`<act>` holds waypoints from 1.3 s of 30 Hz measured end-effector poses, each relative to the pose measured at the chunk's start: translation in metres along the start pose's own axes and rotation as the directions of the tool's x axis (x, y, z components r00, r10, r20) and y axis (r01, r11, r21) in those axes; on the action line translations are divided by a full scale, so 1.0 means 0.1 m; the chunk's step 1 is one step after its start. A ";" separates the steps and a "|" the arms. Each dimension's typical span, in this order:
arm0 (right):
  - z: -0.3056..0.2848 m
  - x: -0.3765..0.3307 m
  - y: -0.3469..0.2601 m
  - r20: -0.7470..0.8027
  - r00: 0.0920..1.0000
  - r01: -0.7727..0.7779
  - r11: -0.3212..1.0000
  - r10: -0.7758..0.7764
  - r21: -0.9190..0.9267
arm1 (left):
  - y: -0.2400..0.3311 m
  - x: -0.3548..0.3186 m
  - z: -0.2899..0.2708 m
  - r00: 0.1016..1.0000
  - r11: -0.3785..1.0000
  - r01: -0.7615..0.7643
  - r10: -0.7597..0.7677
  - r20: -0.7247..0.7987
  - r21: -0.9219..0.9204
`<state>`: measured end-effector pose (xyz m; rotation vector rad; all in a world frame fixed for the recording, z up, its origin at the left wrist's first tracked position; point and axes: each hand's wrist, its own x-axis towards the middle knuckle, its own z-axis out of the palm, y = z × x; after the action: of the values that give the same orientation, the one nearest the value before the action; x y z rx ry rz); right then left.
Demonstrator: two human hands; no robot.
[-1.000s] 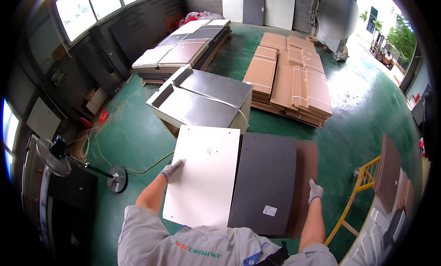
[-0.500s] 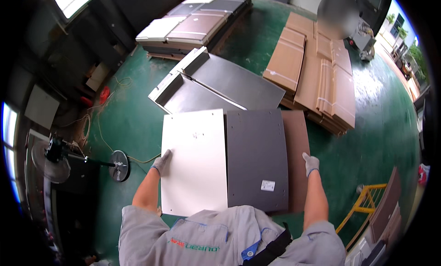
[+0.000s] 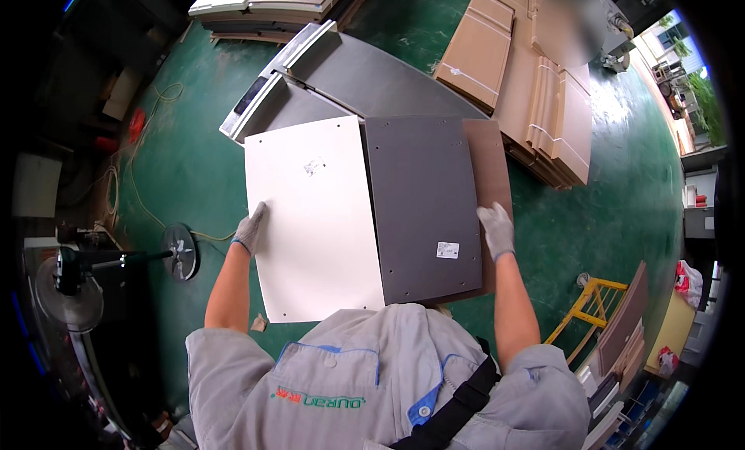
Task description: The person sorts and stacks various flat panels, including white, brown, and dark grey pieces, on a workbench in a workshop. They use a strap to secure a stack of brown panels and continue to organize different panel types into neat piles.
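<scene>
Item: 2 flat panels, white panel and grey panel, being carried side by side above green floor; left hand gripping white panel's left edge, right hand gripping brown board edge under grey panel; advice: keeping stack level, grips even, edges aligned

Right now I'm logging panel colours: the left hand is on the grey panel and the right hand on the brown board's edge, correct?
Not quite. The head view shows the left hand on the white panel; the grey panel lies beside it. The right hand is on the brown board edge.
</scene>
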<state>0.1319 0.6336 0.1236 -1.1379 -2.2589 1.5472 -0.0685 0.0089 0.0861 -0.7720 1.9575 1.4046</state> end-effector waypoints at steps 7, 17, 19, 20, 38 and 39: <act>0.64 -0.29 -0.71 0.157 0.985 0.003 0.921 0.063 -0.388 | -0.01 -0.03 -0.21 0.988 0.991 -0.111 0.118 0.103 -0.073; 0.24 -0.23 -0.29 0.279 0.959 -0.055 0.998 0.045 0.027 | -0.16 -0.03 -0.15 0.969 0.967 0.088 -0.027 0.247 -0.240; -0.04 -0.46 0.14 0.009 0.989 -0.144 0.980 0.145 0.136 | -0.47 -0.25 -0.18 0.953 0.937 0.177 -0.086 0.292 -0.301; -0.17 -0.70 0.36 -0.169 0.960 -0.190 0.964 0.223 0.188 | -0.74 -0.32 -0.21 0.953 0.916 0.218 -0.125 0.276 -0.337; -0.14 -0.12 -0.32 0.368 0.631 -0.657 0.722 0.683 -0.214 | -2.01 -1.28 1.32 0.997 0.777 0.016 -0.062 -0.050 -0.629; -0.12 -0.08 -0.20 0.469 0.601 -0.566 0.759 0.647 -0.322 | -1.93 -1.40 1.50 0.994 0.761 0.027 -0.089 -0.064 -0.649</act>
<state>0.1338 0.6335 0.1476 -1.8628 -2.4943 2.2583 0.1869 0.1155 0.0357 -1.2065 1.4638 2.0739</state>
